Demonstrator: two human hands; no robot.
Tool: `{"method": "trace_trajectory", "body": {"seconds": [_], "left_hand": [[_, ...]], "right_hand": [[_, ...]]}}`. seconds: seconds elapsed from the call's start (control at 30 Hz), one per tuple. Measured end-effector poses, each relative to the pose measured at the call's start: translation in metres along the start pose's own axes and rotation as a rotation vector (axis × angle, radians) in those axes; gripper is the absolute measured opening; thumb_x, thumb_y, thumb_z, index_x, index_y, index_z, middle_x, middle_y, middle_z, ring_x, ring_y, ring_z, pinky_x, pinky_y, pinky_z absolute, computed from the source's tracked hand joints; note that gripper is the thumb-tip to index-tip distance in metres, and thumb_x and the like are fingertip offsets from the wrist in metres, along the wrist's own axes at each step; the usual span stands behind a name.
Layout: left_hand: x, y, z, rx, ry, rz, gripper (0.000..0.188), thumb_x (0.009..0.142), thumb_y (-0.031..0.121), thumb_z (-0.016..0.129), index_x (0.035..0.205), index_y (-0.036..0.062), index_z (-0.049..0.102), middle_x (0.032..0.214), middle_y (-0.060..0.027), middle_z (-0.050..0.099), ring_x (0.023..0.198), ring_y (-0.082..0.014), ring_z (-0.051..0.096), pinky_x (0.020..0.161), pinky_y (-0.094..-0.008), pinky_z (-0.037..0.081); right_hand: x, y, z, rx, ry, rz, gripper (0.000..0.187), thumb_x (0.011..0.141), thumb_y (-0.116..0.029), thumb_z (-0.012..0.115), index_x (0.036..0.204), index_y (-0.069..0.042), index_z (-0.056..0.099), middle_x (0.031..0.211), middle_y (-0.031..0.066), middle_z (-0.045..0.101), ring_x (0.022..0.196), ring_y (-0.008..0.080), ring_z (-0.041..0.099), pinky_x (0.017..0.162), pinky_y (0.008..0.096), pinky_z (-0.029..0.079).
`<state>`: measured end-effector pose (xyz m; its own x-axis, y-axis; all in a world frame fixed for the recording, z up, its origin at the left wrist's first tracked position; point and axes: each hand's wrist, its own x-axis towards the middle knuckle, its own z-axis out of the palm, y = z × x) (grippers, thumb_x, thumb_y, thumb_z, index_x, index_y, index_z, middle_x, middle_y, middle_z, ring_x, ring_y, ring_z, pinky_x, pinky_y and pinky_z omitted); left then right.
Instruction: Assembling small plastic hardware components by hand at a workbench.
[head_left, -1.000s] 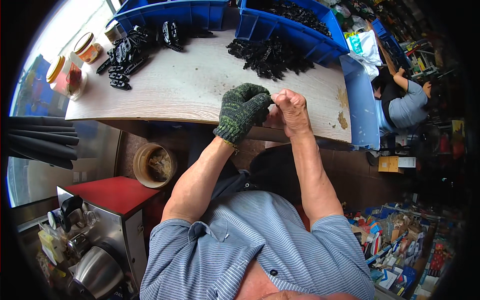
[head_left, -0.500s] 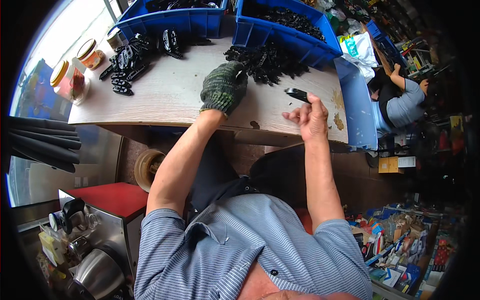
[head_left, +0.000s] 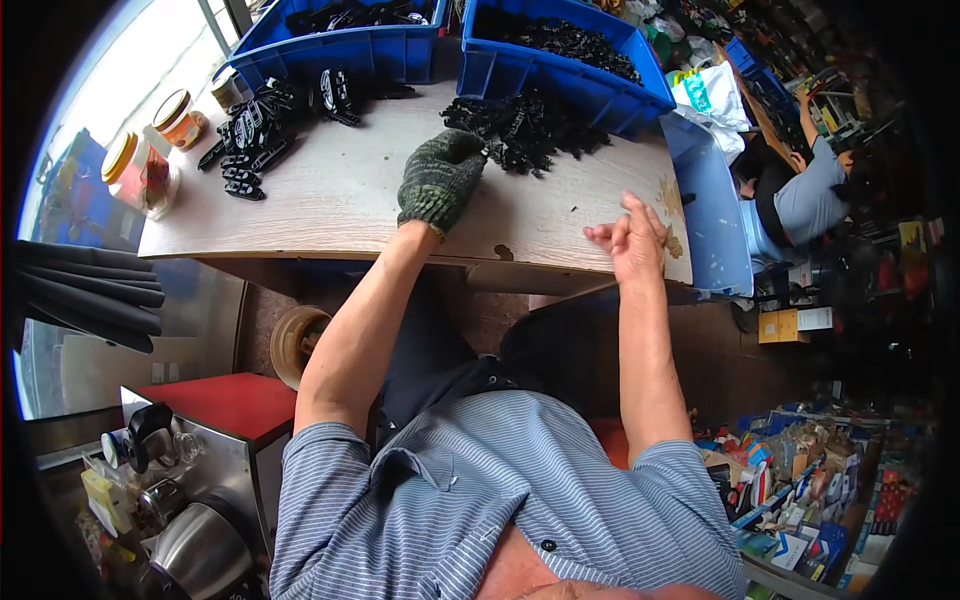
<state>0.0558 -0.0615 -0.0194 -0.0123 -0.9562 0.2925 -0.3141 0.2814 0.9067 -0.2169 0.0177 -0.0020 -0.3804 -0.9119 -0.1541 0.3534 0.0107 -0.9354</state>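
My left hand [head_left: 440, 182], in a dark green knitted glove, is closed beside a heap of small black plastic parts [head_left: 535, 130] on the wooden table [head_left: 340, 205]. What its fingers hold, if anything, is hidden. Bare and holding nothing, my right hand [head_left: 637, 242] is over the table's right end with its fingers apart. Just beyond it stands a light-blue bin [head_left: 712, 225], with a small dark shape [head_left: 688, 198] near its table-side wall. Farther left lie several longer black pieces with silver markings [head_left: 258, 125].
Two blue crates [head_left: 335, 58] [head_left: 565, 85] with black parts line the table's far side. Lidded jars [head_left: 130, 170] stand at its left end. A white bag [head_left: 715, 95] rests behind the light-blue bin. Another person [head_left: 810, 195] is at the right, and a bucket [head_left: 290, 345] sits below the table.
The black piece with a shiny end has left my right hand, whose fingers have spread while moving slightly right. My left hand stays by the heap. The other person has raised an arm.
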Motion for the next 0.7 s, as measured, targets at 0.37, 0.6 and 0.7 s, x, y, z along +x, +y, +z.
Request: {"method": "trace_trajectory", "body": {"seconds": [0.37, 0.6, 0.7], "left_hand": [[-0.046, 0.046, 0.008, -0.949, -0.375, -0.562, 0.019, 0.092, 0.018, 0.068, 0.106, 0.0052, 0.066, 0.085, -0.0039, 0.067, 0.071, -0.015, 0.065, 0.062, -0.0274, 0.052], [-0.061, 0.039, 0.035, -0.914, -0.294, -0.439, 0.025, 0.089, 0.015, 0.071, 0.107, 0.0008, 0.064, 0.087, -0.0063, 0.067, 0.071, -0.0136, 0.063, 0.063, -0.0265, 0.051], [-0.062, 0.041, 0.041, -0.899, -0.244, -0.411, 0.025, 0.088, 0.013, 0.071, 0.108, -0.0004, 0.063, 0.087, -0.0069, 0.067, 0.07, -0.0136, 0.062, 0.063, -0.027, 0.051]], "right_hand": [[-0.022, 0.028, 0.073, -0.109, -0.299, -0.022, 0.021, 0.084, -0.025, 0.08, 0.095, -0.009, 0.071, 0.056, -0.0023, 0.055, 0.04, 0.0073, 0.04, 0.044, 0.0249, 0.041], [-0.022, 0.032, 0.068, -0.16, -0.305, -0.095, 0.014, 0.085, -0.017, 0.079, 0.094, -0.007, 0.072, 0.078, -0.0031, 0.066, 0.051, 0.002, 0.047, 0.047, 0.0177, 0.036], [-0.026, 0.031, 0.076, -0.116, -0.258, -0.122, 0.014, 0.086, -0.016, 0.078, 0.094, -0.006, 0.071, 0.075, -0.0045, 0.065, 0.051, 0.0009, 0.045, 0.05, 0.0176, 0.036]]}}
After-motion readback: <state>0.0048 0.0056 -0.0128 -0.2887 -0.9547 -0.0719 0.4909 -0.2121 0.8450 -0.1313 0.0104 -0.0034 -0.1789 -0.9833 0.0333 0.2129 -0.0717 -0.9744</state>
